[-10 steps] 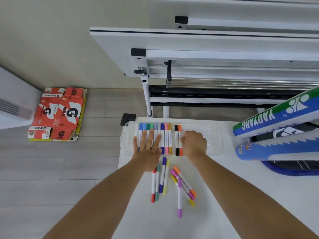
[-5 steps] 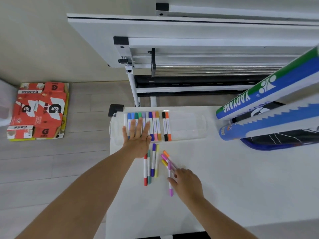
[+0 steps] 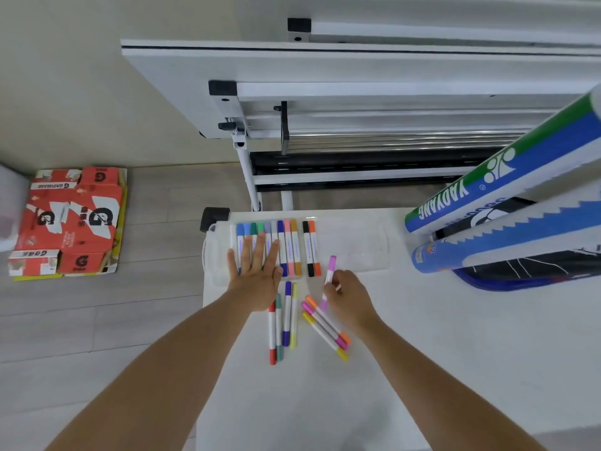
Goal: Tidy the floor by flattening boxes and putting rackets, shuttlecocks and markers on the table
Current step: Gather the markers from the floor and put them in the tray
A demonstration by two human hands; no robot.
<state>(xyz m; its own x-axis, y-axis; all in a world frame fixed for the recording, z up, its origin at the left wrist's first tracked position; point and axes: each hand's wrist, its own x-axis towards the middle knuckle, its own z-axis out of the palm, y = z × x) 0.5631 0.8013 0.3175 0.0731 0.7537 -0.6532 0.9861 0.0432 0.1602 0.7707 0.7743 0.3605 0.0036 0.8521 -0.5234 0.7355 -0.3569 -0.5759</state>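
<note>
Beside the clear marker tray (image 3: 364, 245), the right hand (image 3: 349, 296) pinches a pink marker (image 3: 329, 275); the left hand (image 3: 257, 278) lies flat, grip released, on trayed markers (image 3: 286, 245).

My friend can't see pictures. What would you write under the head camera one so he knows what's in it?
A person's right hand holds a pink marker above a white table, while the left hand lies flat on a row of markers in a clear case. Seven more markers lie loose on the table, and flattened red boxes sit on the floor.
</note>
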